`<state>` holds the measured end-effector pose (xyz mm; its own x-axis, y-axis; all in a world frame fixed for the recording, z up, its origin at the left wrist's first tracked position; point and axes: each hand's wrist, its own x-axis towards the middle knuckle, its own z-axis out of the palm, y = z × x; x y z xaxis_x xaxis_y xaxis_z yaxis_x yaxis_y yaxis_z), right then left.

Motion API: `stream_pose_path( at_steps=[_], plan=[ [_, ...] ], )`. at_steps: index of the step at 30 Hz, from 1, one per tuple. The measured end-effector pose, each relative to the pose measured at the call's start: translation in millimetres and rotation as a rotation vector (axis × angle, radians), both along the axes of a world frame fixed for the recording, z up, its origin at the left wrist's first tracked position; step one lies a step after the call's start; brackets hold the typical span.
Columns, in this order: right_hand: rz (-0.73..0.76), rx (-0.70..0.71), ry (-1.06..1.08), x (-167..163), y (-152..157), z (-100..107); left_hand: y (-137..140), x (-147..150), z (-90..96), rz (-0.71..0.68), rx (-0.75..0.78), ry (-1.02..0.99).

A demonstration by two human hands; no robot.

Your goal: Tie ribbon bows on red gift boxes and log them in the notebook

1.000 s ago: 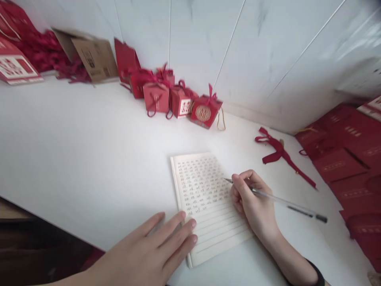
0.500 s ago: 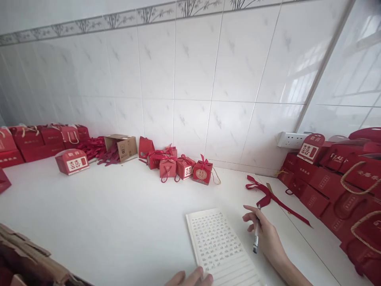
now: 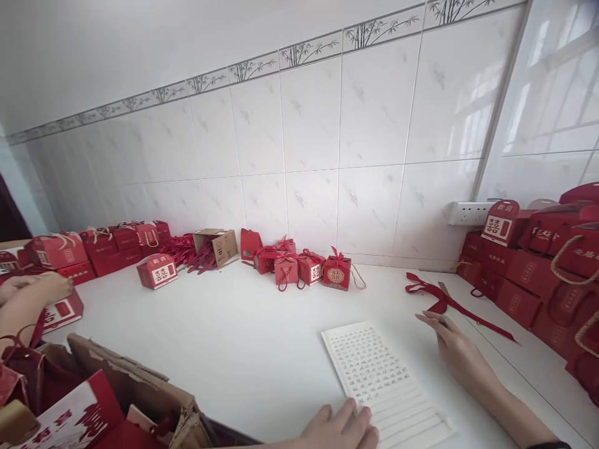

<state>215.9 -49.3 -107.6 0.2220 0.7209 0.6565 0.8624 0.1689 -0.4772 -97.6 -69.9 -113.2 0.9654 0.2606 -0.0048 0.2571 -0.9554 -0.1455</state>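
Since the earlier frame, in which my pen tip was at the written page, my right hand (image 3: 456, 349) has been moving off the notebook (image 3: 367, 358) toward the loose red ribbon (image 3: 437, 305); my view has been swinging up and left, bringing another person's hands (image 3: 52, 288) into sight. At far left, those hands, blurred, are reaching over a red box with a white panel (image 3: 65, 310). Below them, a torn-edged carton (image 3: 135, 374) is holding red packaging. Behind, a row of red boxes (image 3: 107, 265) is lining the tiled wall, and a single printed box (image 3: 158, 271) is standing before it on the white worktop (image 3: 243, 349). Next, a small cardboard box (image 3: 224, 246) is lying open with dark red ribbons (image 3: 203, 259) spilling out, followed by a cluster of small red boxes (image 3: 285, 269). At lower centre, my left hand (image 3: 339, 427) is resting, fingers slightly spread, on the lower left edge of the notebook, which is lying flat and slanted, gripping nothing. To its right, my right hand is curling loosely around the mostly hidden pen (image 3: 443, 321), only a dark sliver showing. The loose ribbon is lying just beyond its fingertips. At far right, stacked red boxes (image 3: 515, 274) are standing below a socket strip (image 3: 468, 213).
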Motion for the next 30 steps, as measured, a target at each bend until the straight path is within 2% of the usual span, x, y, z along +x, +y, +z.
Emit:
stream_pose_path(
  at_steps=[4, 7, 10, 13, 15, 17, 20, 24, 27, 30],
  plan=[
    [-0.021, -0.022, 0.078, -3, 0, -3, -1, -3, 27.4, 0.055, -0.17, 0.147],
    [-0.05, -0.121, 0.183, -6, 1, -6, 4, -6, 50.1, 0.087, -0.302, 0.167],
    [-0.036, -0.228, 0.262, -5, 6, -11, 20, -10, 70.7, 0.163, -0.245, 0.1],
    [-0.063, -0.265, 0.318, -2, 11, -14, 51, -16, 92.3, 0.431, -0.12, 0.111],
    [-0.116, -0.289, 0.366, 0, 14, -13, 80, -22, 105.7, 0.669, -0.106, 0.12],
    [-0.133, -0.323, 0.402, 2, 17, -11, 111, -30, 114.9, 0.868, -0.107, 0.039],
    [-0.079, -0.373, 0.415, 5, 19, -10, 155, -42, 118.6, 1.054, -0.083, -0.069],
    [0.028, -0.364, 0.428, 5, 20, -13, 199, -46, 111.0, 1.276, -0.124, -0.204],
    [0.038, -0.389, 0.437, 3, 20, -12, 222, -32, 102.1, 1.394, -0.148, -0.352],
    [0.027, -0.429, 0.437, 1, 19, -9, 237, -7, 92.9, 1.463, -0.109, -0.51]
  ],
)
